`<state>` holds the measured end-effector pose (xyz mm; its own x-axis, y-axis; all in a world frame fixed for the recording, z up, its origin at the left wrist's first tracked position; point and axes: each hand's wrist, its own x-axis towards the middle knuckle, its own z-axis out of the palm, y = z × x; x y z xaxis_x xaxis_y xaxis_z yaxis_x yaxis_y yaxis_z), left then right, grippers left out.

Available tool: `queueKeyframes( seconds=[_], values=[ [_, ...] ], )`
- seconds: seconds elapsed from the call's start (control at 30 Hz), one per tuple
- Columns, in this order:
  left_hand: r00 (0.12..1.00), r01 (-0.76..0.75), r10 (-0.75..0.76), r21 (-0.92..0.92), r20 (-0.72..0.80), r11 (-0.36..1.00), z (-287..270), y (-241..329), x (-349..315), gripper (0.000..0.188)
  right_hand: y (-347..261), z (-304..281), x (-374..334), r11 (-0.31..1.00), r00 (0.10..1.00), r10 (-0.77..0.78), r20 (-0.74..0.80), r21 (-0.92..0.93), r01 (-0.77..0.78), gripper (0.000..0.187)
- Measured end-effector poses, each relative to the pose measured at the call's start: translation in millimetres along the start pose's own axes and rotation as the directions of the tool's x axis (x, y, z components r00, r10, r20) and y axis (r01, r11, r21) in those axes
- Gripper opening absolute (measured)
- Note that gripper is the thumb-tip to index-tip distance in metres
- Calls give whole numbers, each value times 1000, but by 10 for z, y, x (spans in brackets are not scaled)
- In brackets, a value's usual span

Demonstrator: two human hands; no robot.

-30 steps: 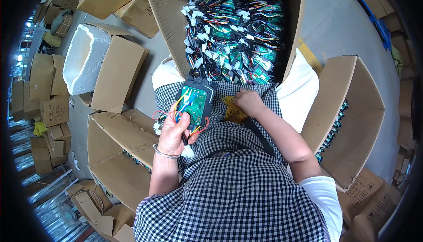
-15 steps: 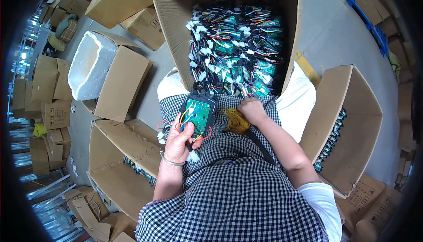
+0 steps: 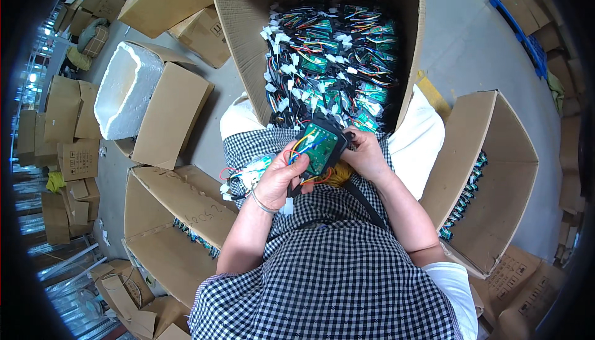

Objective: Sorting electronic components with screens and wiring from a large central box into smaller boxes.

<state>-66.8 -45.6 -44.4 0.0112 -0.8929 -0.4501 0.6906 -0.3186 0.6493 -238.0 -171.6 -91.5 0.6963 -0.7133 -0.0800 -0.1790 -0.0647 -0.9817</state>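
Observation:
Over my lap, my left hand [image 3: 279,182] is closed round a circuit board module [image 3: 321,149], a green board in a black housing. Its thumb lies across the board's lower left, among yellow, blue and red wires. A white connector [image 3: 287,206] dangles below that hand. My right hand [image 3: 367,155] is at the housing's right edge, its fingers pinched together; what lies between them is hidden. Just under the module, a bundle of thin yellow strands [image 3: 340,174] rests on my lap, partly covered. More wires and white connectors [image 3: 253,171] lie left of my left wrist.
Ahead of my knees stands a large open carton [image 3: 238,36], filled with rows of similar modules [image 3: 328,61]. Open cartons holding more boards stand at left [image 3: 167,194] and right [image 3: 489,185]. A carton with white foam [image 3: 133,92] lies farther left. A blue pallet [image 3: 520,36] is far right.
My left hand has carried the module right and tilted it. My right hand has moved from beside the yellow bundle to the housing's right edge.

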Motion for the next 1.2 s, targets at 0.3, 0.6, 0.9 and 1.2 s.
queueKeyframes(
  seconds=[0.3,0.6,0.9,1.2],
  values=[
    [959,-42,130,-326,251,945,-114,37,-65,37,-115,-72,-129,423,887,-95,451,825,-375,11],
    [985,-121,139,-169,101,978,-39,79,-35,37,52,-385,-74,452,921,-348,177,892,-1,59],
    [940,-78,332,997,79,-17,228,-9,64,30,-793,-186,321,736,849,-349,396,-446,510,76],
    [950,-302,288,-115,-123,946,33,112,-184,36,-69,-189,225,779,999,46,26,624,-52,56]
  ],
)
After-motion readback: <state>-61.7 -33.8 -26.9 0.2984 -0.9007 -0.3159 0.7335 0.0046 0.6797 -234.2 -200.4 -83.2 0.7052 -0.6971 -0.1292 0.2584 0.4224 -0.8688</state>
